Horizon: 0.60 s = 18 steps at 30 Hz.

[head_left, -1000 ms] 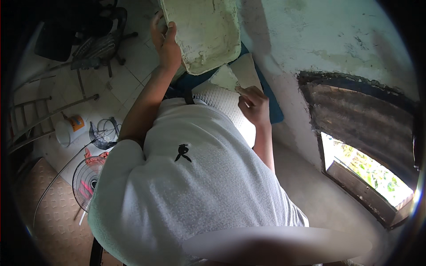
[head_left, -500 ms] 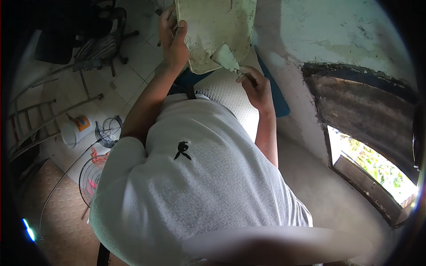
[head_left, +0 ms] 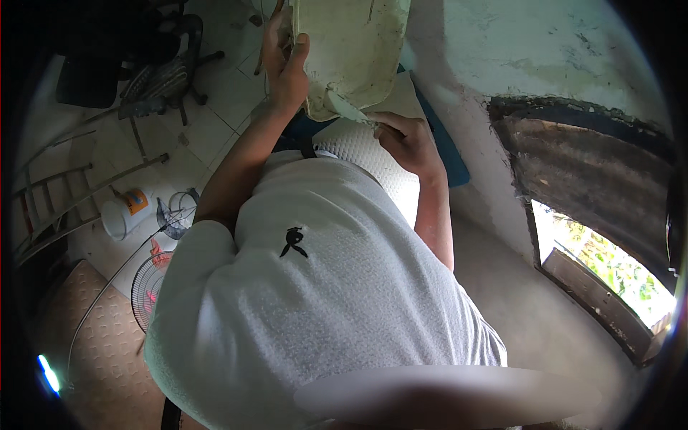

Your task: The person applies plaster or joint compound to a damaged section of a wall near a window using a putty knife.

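A shallow cream-coloured tray (head_left: 351,43) with rounded corners and a stained inside is held up at the top of the view. My left hand (head_left: 287,75) grips its left edge, thumb up along the side and fingers mostly behind it. In my right hand (head_left: 408,141) is a putty knife (head_left: 346,109), its handle closed in the fingers. The blade, coated with pale paste, is turned nearly edge-on and touches the inside of the tray's near left corner. Part of the tray runs out of the picture.
Below the tray is a white textured surface (head_left: 387,161) with a blue panel (head_left: 446,147) beside it. A window opening (head_left: 605,265) breaks the patchy wall (head_left: 523,50) on the right. At left are a white bucket (head_left: 123,217), a fan (head_left: 149,290), a ladder (head_left: 61,193) and a dark chair (head_left: 150,79).
The putty knife has moved left and slightly down into the tray's corner, and its blade has turned from flat to nearly edge-on. My left hand keeps its hold on the tray.
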Each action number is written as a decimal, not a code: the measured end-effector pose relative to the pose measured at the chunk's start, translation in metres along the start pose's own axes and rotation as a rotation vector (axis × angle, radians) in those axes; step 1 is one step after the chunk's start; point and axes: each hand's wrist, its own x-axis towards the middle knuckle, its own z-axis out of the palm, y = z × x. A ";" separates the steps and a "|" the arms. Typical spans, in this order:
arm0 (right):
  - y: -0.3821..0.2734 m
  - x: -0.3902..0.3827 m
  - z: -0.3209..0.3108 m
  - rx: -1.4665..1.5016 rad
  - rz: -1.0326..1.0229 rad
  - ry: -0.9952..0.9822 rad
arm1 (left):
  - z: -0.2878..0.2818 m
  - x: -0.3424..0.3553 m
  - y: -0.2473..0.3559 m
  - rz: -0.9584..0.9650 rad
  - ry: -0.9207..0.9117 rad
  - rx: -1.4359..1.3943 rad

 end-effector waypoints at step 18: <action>0.032 -0.014 -0.002 1.089 0.318 0.065 | -0.029 0.008 -0.042 0.313 0.012 0.635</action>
